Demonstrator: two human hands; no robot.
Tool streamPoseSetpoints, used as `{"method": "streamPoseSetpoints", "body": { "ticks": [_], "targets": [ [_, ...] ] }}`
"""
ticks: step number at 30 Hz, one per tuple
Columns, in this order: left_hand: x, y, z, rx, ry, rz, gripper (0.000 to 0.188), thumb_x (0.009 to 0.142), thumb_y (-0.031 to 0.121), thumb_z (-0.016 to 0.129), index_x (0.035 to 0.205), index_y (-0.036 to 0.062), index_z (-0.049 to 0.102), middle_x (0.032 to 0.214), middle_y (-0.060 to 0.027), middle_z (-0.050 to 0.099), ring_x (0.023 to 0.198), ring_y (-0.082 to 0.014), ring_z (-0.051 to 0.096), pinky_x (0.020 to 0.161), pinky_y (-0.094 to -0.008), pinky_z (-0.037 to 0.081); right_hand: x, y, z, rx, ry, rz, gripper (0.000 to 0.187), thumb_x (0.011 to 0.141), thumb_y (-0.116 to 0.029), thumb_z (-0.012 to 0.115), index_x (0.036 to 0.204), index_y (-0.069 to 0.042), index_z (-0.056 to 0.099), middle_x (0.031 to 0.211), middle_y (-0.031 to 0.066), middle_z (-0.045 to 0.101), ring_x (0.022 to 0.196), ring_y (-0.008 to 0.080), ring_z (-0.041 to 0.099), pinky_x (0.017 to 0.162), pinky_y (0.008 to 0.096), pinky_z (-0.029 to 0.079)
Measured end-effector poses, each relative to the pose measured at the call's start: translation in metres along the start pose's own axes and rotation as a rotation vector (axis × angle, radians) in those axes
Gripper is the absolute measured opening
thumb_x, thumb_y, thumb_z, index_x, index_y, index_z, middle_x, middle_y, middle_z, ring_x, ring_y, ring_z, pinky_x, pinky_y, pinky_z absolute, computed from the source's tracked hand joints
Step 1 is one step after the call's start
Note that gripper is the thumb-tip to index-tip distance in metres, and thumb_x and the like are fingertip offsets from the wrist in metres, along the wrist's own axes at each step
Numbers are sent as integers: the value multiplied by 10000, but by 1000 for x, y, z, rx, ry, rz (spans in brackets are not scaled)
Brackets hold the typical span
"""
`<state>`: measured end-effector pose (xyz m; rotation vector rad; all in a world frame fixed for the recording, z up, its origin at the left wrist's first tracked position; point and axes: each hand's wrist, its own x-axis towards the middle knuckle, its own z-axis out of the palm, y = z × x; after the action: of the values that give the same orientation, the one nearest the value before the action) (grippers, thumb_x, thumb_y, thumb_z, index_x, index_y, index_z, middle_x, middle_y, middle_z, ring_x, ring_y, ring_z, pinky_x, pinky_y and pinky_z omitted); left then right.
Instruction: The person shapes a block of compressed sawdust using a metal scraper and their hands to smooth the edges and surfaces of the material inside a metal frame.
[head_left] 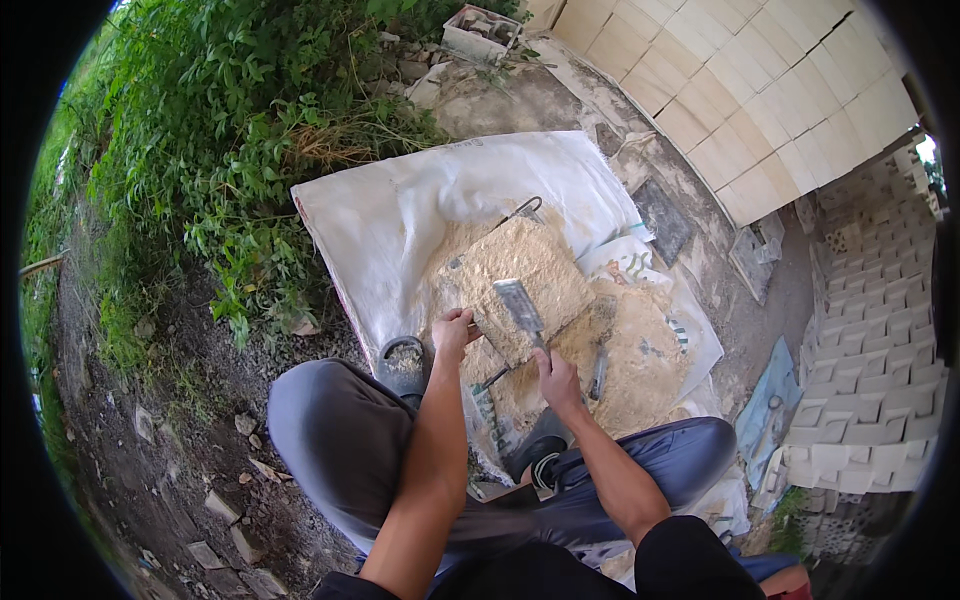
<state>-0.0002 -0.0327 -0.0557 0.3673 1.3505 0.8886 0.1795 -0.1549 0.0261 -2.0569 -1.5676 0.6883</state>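
A square pale stone slab (535, 262), rough on top and strewn with crumbs, lies in front of me amid heaps of pale dust. My right hand (558, 380) is closed round the handle of a flat-bladed metal hand tool (518, 304), whose broad grey blade is over the slab. At the slab's near left edge, my left hand (454, 330) has its fingers curled together; what they pinch, if anything, is hidden. Bent metal rods show beside the slab, one hooked rod (524, 206) at its far side.
A white woven sack (370, 210) lies beneath the work. Another narrow tool (598, 372) rests in the dust (640, 350) at right. Stacked pale tiles (740, 100) stand behind, textured blocks (860, 380) at far right. Dense plants (220, 130) grow at left.
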Motion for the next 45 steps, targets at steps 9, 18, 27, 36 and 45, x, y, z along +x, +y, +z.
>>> {"method": "streamPoseSetpoints", "body": {
  "ticks": [9,18,27,36,45],
  "targets": [
    [-5,1,10,-67,20,2,186,875,99,605,988,-48,620,850,-106,614,677,-199,635,564,-328,593,-14,36,21,-102,-53,-5,469,940,-404,487,765,27,544,678,293,561,674,489,552,554,513,426],
    [-13,7,13,-77,23,-27,227,869,59,622,1055,-62,570,901,-124,598,779,-236,633,635,-362,612,-7,20,25,-127,-32,19,464,951,-425,442,869,16,561,691,291,580,734,483,568,632,547,430],
    [-14,5,16,-131,119,-6,151,847,54,641,971,-32,636,839,-103,643,704,-207,653,567,-345,591,27,-47,8,5,20,23,459,957,-417,420,893,12,571,721,273,600,720,474,578,641,539,444],
    [-13,0,10,-101,86,-47,213,859,59,641,1039,-48,600,893,-97,627,736,-205,640,613,-348,603,35,-31,32,-195,-87,39,492,956,-423,420,844,32,571,752,299,583,739,493,564,627,509,440],
    [-15,6,13,-103,73,-36,259,867,24,610,1100,-77,565,902,-140,640,749,-227,662,612,-328,599,44,-36,41,-154,-63,21,464,951,-422,434,864,10,579,769,281,596,763,479,571,661,525,441]
  ]
}}
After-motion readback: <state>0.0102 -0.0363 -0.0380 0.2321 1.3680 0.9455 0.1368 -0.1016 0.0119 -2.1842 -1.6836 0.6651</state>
